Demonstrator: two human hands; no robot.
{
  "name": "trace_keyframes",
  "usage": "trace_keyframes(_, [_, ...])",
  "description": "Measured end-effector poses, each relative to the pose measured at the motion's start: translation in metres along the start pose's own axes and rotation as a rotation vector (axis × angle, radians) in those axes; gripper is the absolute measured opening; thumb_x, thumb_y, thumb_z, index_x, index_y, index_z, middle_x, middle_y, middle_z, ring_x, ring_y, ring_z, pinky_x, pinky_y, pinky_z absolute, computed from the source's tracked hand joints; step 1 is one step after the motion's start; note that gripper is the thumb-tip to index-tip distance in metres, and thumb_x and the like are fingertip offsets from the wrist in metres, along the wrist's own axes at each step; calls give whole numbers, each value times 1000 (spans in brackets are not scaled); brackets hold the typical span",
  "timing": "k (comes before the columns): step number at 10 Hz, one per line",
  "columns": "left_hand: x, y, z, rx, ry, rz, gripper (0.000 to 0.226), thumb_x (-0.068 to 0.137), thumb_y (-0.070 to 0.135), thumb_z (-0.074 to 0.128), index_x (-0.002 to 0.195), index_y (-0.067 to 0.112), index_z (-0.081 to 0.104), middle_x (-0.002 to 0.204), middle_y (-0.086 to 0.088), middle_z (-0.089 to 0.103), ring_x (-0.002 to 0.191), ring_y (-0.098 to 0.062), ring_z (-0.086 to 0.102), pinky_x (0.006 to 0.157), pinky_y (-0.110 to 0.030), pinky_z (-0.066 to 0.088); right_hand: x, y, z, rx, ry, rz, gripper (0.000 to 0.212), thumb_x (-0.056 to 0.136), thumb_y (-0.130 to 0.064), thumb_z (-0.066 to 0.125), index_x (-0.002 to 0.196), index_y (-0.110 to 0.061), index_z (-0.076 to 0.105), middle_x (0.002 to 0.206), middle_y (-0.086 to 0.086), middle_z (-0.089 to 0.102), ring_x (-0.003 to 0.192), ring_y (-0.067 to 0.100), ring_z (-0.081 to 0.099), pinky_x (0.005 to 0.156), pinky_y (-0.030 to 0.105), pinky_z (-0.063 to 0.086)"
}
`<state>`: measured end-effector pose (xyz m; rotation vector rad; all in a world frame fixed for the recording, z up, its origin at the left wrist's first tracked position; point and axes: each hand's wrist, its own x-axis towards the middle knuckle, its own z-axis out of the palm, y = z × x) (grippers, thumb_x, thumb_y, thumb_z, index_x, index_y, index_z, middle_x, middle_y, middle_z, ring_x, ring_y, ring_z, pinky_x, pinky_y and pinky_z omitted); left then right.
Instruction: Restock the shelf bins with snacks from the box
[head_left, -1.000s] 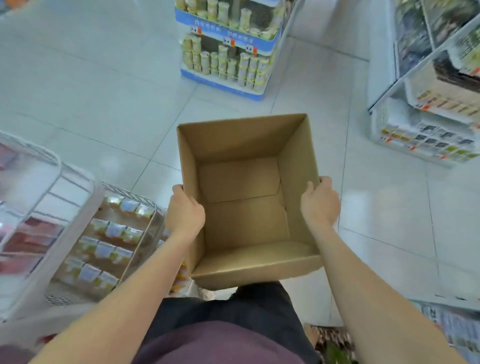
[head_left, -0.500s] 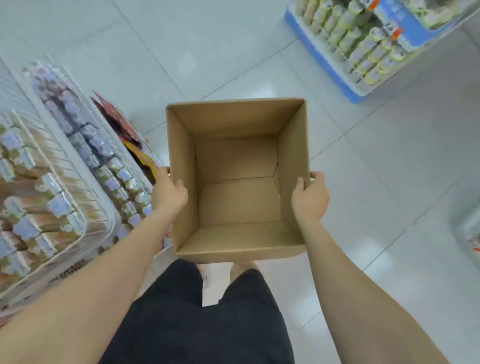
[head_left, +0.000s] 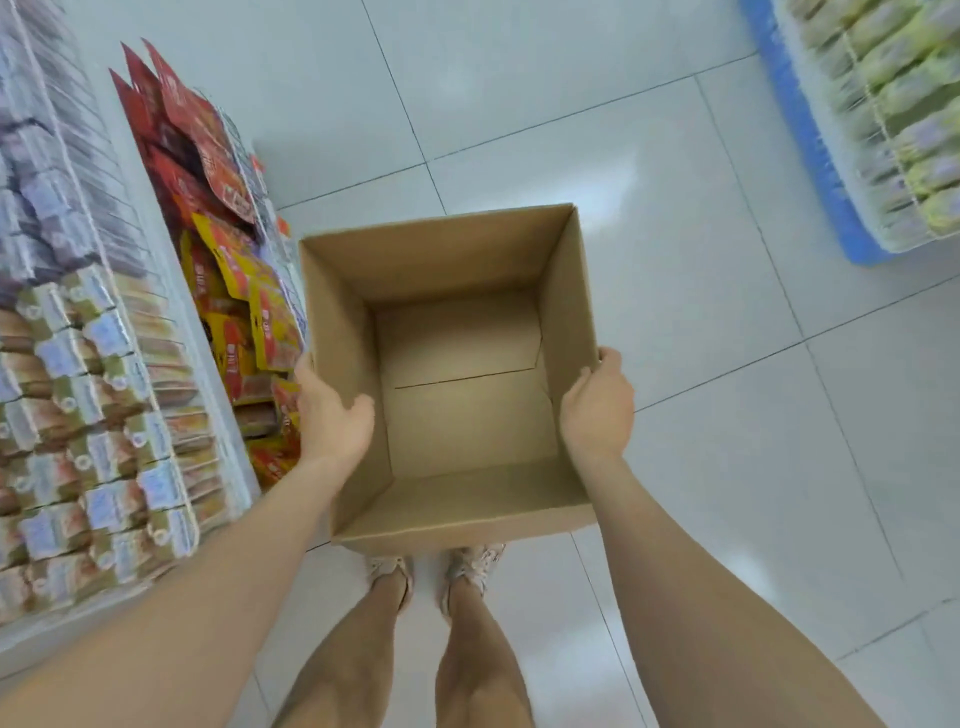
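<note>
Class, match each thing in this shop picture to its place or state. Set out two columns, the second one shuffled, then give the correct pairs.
Things
1. brown cardboard box
2. red and yellow snack packets
3. blue-edged shelf unit
4. pale shoes

Place or state
a. under the box's near edge
b. top right corner of the picture
c. empty inside
d. just left of the box

Pairs: 1-c, 2-d, 3-b, 4-a

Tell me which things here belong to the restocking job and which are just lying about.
Job:
- cardboard box, nothing inside, gripped by left hand and right hand
- red and yellow snack packets on the shelf beside it
- wrapped snacks further left

Not the job:
- blue-based display across the aisle
- tiled floor
- shoes
</note>
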<state>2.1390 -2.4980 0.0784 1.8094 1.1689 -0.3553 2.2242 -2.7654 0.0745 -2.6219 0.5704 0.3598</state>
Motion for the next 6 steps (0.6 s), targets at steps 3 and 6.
trace_keyframes(3, [86, -38, 43, 316, 173, -4, 84, 98, 19, 60, 162, 27, 7, 161, -27, 18, 142, -47, 33, 119, -54, 32, 57, -29, 112, -13, -334, -132, 65, 96, 0, 47, 157, -3, 24, 137, 22, 51, 120, 40, 55, 101, 50, 49])
trace_keyframes(6, [72, -17, 34, 425, 59, 162, 31, 95, 28, 65, 124, 20, 58, 148, -14, 42, 137, -36, 42, 113, -46, 39, 17, -74, 109, -37, -251, -377, 42, 96, -20, 59, 137, -16, 52, 125, 10, 58, 113, 30, 57, 94, 39, 46])
